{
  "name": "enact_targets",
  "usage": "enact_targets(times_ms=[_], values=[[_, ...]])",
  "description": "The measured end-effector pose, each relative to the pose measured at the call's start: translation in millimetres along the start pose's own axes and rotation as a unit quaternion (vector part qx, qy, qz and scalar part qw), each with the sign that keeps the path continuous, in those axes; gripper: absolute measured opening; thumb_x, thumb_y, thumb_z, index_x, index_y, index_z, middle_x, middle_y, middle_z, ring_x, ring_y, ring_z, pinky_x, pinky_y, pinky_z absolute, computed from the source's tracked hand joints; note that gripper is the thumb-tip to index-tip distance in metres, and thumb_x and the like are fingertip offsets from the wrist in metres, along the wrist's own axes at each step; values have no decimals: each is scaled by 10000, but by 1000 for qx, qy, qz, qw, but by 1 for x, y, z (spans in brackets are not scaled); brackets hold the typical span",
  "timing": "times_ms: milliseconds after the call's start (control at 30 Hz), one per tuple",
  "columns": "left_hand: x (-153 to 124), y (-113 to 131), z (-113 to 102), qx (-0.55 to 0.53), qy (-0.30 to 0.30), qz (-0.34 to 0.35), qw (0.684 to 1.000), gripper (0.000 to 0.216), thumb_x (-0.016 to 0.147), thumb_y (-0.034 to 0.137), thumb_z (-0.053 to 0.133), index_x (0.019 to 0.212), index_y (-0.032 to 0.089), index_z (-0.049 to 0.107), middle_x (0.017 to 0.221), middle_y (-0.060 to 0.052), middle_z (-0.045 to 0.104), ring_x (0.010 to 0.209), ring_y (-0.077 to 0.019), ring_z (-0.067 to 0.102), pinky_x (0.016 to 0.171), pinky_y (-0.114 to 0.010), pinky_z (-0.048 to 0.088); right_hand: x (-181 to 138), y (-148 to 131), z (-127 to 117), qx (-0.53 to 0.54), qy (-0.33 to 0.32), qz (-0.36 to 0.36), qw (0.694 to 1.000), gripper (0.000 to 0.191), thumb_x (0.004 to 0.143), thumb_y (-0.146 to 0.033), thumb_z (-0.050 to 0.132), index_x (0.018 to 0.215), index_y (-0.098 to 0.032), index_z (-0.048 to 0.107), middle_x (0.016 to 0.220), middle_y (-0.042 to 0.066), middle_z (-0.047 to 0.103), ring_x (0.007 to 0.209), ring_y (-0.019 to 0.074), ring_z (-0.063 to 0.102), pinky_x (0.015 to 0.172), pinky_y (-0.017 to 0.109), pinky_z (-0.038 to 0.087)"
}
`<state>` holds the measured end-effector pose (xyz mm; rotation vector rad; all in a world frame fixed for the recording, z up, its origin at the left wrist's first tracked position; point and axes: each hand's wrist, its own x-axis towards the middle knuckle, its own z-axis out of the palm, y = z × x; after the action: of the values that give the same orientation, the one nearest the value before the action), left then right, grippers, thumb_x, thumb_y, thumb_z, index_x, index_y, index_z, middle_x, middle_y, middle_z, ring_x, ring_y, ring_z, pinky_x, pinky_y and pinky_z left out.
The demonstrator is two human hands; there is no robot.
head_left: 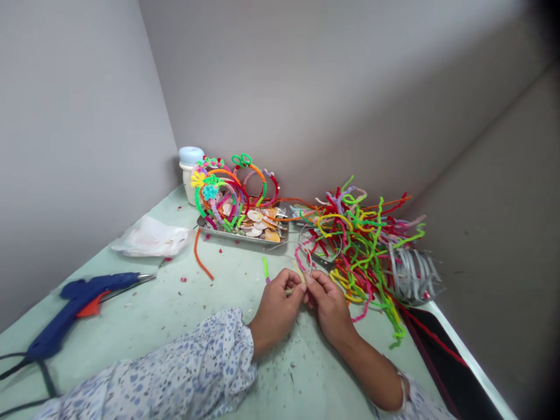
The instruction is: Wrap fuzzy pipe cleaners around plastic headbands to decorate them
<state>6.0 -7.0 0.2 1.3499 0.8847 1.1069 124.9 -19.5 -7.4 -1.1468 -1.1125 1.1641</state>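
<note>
My left hand (282, 300) and my right hand (328, 303) meet above the table, fingertips pinched close together. A thin grey headband (310, 256) rises from the fingers of my right hand. Beside it, a pale yellow pipe cleaner (300, 273) shows at the fingertips of my left hand. The spot where the two pieces meet is hidden by my fingers. A short green pipe cleaner (265, 267) lies just beyond my left hand. Dark-handled scissors (322, 262) lie behind my right hand, partly covered.
A blue glue gun (83, 306) lies left with its cord. Finished headbands (227, 198) stand in a metal tray (245, 239) of shells, near a white bottle (191, 175). Tangled pipe cleaners (367, 239) and grey headbands (413, 274) fill the right. A plastic bag (151, 238) lies back left.
</note>
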Motion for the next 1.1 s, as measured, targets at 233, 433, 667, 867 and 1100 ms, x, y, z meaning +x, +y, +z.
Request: enact_targets(times_ms=[233,433,667,867,1100], values=[[1,3,1,-7,3,-10,1000,116,806,247,511,740,154,531,652,7,572,612,-112,548,597,-225,428,1,0,-1,-4,-1,2,1000,253,850,-404,521,713,-191,520,566,-38,458,498,100,377,473,219,298],[1,4,1,-12,0,-4,1000,128,805,252,521,727,153,537,638,4,583,602,-113,553,597,-224,437,2,1,-1,10,-12,9,1000,271,847,-415,521,698,-190,505,552,-46,449,487,95,375,477,220,298],[1,5,0,-23,-8,-4,1000,132,813,259,516,738,154,545,625,1,589,596,-120,560,597,-232,447,4,7,-1,48,-6,22,999,248,833,-412,541,717,-195,506,542,-50,447,474,93,370,467,219,288],[1,7,1,-20,1,-8,1000,140,810,271,524,738,153,548,632,-3,596,595,-117,565,595,-227,450,6,7,-2,59,6,28,998,246,798,-431,582,743,-198,525,529,-50,452,455,95,372,451,223,285],[2,4,2,-37,-4,-12,999,140,813,268,525,747,150,561,640,-8,618,602,-120,574,617,-241,459,7,8,-3,71,7,30,997,233,805,-413,581,740,-196,528,519,-52,460,449,88,377,441,216,284]])
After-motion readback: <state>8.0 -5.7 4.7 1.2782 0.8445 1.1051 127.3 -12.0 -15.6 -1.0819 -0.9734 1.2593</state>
